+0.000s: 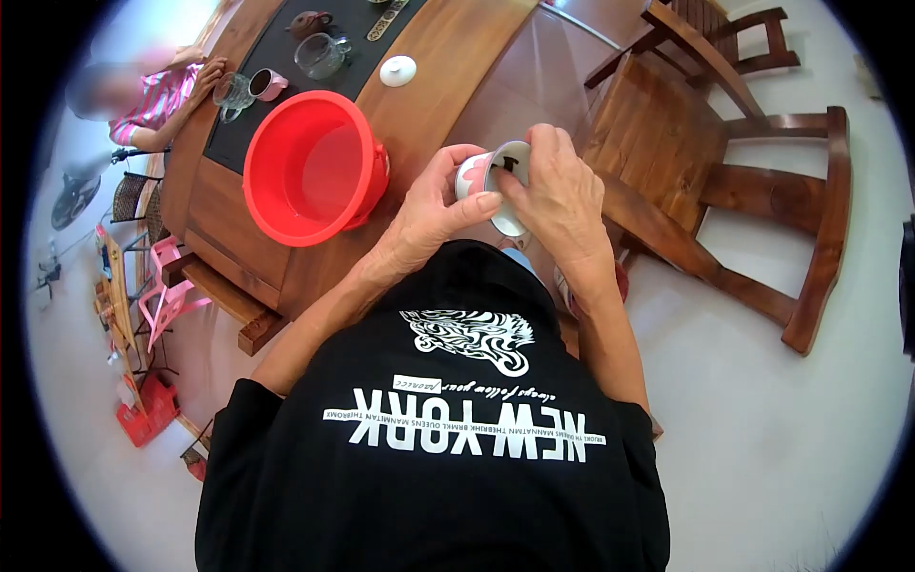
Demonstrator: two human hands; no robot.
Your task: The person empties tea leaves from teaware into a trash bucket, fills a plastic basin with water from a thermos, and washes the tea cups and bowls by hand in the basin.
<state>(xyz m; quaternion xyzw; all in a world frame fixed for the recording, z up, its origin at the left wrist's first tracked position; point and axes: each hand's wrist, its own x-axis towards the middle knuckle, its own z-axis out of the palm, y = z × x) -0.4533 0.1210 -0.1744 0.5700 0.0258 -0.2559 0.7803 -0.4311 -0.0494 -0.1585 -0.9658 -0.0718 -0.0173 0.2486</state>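
Note:
A white cup (474, 178) with a pink petal pattern is held up in front of my chest, its mouth tilted toward the right. My left hand (431, 202) is closed around its outer side, thumb near the rim. At the mouth, my right hand (564, 195) grips the rim, with some fingers reaching inside. A small dark patch shows within the cup; I cannot tell what it is. Just below the fingers, a white curved piece (508, 223) is partly hidden. Left of my hands, a red bucket (357, 205) with water in it stands on the wooden table.
The wooden table (429, 86) carries a white lid (397, 71), a glass pitcher (319, 57), a brown teapot (310, 24), a pink cup (270, 86) and a glass mug (232, 93). Another person (157, 105) sits at the far left. A wooden chair (658, 124) stands at right.

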